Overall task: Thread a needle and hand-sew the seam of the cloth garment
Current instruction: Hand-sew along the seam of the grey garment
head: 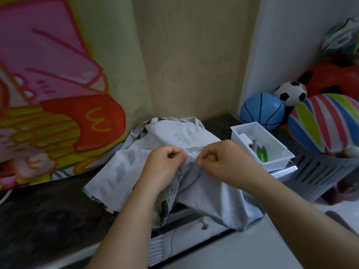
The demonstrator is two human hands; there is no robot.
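At your far left a printed cloth (48, 94) in pink, yellow and red hangs behind a dark countertop (48, 210). The grey garment (165, 136) lies heaped on this countertop in the middle. Its front part hangs over the edge, above a white drawer with a small knob (205, 226).

Your left hand (165, 166) rests on the garment with the fingers curled, and the thumb and fingertips pinch a fold of the cloth. Just beside it, your right hand (219, 158) also has curled fingers. Its thumb and forefinger are pressed together on the same fold.

Between the two pinches runs a thin pale line (192, 155). It is too small to tell if it is the needle or the thread.

To the right of your right hand stands a white tray (272, 133) near the end of the countertop. Inside it lie snips with green handles (261, 152) and a white roll (244, 138).

Behind the tray you see a blue ball (262, 109) and a black-and-white ball (291, 93). Further right a striped ball (326, 121) sits in a grey slotted basket (320, 171), with an orange ball (334, 76) behind it.
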